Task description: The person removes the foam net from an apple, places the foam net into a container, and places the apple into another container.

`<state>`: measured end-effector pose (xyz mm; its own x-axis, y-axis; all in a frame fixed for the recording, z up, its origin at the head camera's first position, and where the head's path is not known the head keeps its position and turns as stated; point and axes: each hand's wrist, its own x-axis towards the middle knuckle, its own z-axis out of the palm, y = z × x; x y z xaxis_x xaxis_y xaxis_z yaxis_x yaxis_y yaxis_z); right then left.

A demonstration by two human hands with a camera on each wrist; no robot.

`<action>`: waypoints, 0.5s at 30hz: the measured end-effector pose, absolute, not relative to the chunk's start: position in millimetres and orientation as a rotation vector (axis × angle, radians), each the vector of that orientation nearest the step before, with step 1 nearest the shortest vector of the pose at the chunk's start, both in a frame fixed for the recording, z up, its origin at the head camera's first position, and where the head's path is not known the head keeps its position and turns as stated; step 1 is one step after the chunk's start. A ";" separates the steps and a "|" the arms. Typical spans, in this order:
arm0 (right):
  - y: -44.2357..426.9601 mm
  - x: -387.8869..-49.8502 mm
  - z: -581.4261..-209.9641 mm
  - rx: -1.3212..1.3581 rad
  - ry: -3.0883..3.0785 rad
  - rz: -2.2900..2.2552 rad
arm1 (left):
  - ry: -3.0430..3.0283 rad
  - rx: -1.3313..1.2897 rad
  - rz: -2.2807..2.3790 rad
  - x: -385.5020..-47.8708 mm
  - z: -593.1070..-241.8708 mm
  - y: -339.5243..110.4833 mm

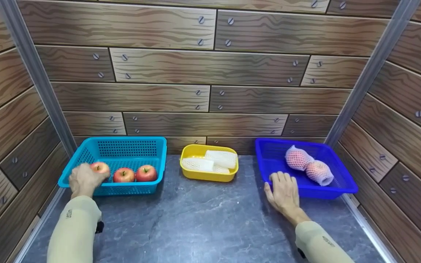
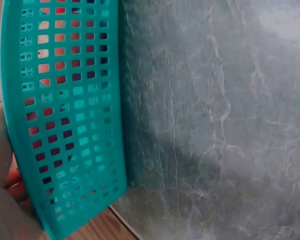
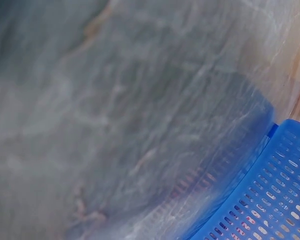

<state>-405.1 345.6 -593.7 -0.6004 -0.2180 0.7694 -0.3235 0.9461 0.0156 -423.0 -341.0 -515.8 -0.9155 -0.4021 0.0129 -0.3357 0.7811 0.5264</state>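
Note:
My left hand [image 1: 86, 178] reaches over the near left rim of a teal basket [image 1: 130, 189], its fingers about a red-yellow apple [image 1: 100, 167]; its fingertips are hidden. Two more apples, one in the middle [image 1: 124, 175] and one at the right [image 1: 146, 173], lie beside it. In the left wrist view, part of the hand [image 2: 2, 165] shows behind the perforated basket wall [image 2: 85, 125]. My right hand [image 1: 284, 191] lies with fairly straight fingers at the near left rim of a blue basket [image 1: 316, 193]. Inside that basket are two apples in foam nets, one farther back [image 1: 298, 158] and one nearer [image 1: 319, 172].
Between the baskets stands a small yellow basket [image 1: 208, 176] with several white foam nets [image 1: 222, 159]. A grey marbled table [image 1: 196, 219] spreads in front. Wood-patterned panels [image 1: 210, 65] enclose the back and both sides.

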 end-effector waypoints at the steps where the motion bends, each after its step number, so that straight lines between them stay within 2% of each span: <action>1: 345.6 -405.2 -593.2 0.380 -2.231 0.157 | -2.869 0.586 -0.821 -424.0 -514.2 -341.5; 15: 347.0 -404.8 -592.1 0.386 -2.225 0.116 | -3.130 0.626 -0.736 -443.1 -510.1 -340.5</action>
